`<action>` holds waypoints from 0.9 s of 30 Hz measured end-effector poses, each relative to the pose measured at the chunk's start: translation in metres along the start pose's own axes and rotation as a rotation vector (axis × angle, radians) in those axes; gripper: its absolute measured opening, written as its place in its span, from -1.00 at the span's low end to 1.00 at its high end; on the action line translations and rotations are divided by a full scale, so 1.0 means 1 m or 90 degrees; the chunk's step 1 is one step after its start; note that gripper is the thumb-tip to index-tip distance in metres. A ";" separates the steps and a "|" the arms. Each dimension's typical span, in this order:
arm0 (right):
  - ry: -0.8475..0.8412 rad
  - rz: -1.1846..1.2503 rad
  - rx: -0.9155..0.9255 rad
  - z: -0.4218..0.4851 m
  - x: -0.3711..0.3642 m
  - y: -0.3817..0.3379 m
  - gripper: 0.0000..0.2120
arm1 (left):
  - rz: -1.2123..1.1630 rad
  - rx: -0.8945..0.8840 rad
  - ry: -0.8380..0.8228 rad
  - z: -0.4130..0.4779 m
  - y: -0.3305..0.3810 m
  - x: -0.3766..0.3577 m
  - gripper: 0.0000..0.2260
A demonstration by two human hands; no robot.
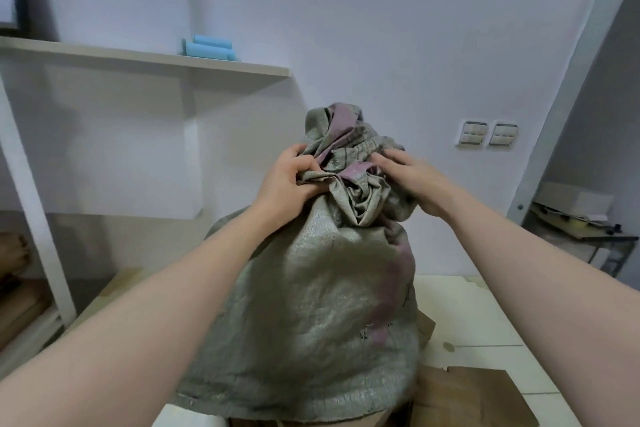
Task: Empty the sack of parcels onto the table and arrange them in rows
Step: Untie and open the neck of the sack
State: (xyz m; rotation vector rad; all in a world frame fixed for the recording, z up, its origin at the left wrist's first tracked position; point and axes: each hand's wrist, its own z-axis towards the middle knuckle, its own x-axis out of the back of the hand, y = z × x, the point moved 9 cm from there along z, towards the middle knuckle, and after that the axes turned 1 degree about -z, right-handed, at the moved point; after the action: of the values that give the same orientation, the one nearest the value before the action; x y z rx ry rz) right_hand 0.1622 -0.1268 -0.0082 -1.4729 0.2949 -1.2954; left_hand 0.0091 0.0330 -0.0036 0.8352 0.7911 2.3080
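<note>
A bulging grey-green woven sack (311, 305) with purple stripes stands upright on the white table (478, 315) right in front of me. Its neck is bunched and twisted at the top. My left hand (289, 180) is clenched on the gathered fabric at the left of the neck. On the right side of the neck, my right hand (412, 177) lies with its fingers pressed into the folds. The sack hides whatever is inside. Brown paper parcels (474, 395) peek out from under its base at the lower right.
A white shelf unit (145, 61) stands to the left, with blue foam rolls (209, 47) on top and brown cardboard (17, 291) on its low shelves. A metal rack (585, 232) with boxes is at the right. Wall switches (488, 133) sit behind the sack.
</note>
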 end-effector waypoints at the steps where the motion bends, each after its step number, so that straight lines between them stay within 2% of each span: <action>1: -0.013 0.018 0.025 -0.001 -0.002 -0.009 -0.67 | -0.020 0.011 0.028 0.001 -0.004 0.005 -0.80; 2: -0.019 0.010 0.059 -0.002 -0.002 -0.017 -0.78 | -0.036 0.017 0.050 0.003 -0.007 0.009 -0.77; 3: -0.014 -0.020 0.089 -0.004 -0.001 -0.024 -0.79 | -0.045 0.022 0.062 0.005 -0.008 0.011 -0.76; 5: 0.025 -0.028 0.120 -0.005 0.005 -0.034 -0.73 | -0.050 0.020 0.075 0.009 -0.006 0.015 -0.78; 6: 0.078 0.006 0.123 -0.004 0.015 -0.036 -0.70 | -0.057 0.016 0.084 0.011 -0.004 0.019 -0.76; 8: 0.220 0.071 0.065 0.005 0.045 -0.024 -0.59 | -0.083 0.009 0.114 0.014 0.000 0.029 -0.72; 9: 0.270 0.030 -0.006 0.006 0.056 -0.016 -0.52 | -0.093 0.008 0.124 0.015 0.002 0.033 -0.71; 10: 0.279 -0.025 -0.093 0.006 0.060 -0.003 -0.47 | -0.096 0.005 0.127 0.015 0.004 0.035 -0.71; 12: 0.203 -0.051 -0.192 0.005 0.047 0.017 -0.50 | -0.099 -0.002 0.122 0.015 0.008 0.033 -0.70; 14: 0.178 0.002 -0.209 0.001 0.034 0.027 -0.61 | -0.101 -0.009 0.113 0.012 0.011 0.031 -0.71; 18: 0.274 -0.018 -0.215 0.000 0.044 0.031 -0.77 | -0.048 -0.015 0.099 0.016 0.013 0.041 -0.78; 21: 0.310 -0.084 -0.190 0.007 0.052 0.013 -0.78 | -0.022 -0.011 0.113 0.022 0.013 0.051 -0.85; 27: 0.491 -0.144 0.015 -0.003 0.077 -0.059 -0.72 | -0.035 -0.043 0.189 0.031 0.032 0.073 -0.87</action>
State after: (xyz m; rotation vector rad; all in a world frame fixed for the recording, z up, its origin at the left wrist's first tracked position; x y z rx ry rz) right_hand 0.1625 -0.1647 0.0810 -0.9442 0.6189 -2.0157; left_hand -0.0259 0.0698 0.0649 0.4399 0.8429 2.4267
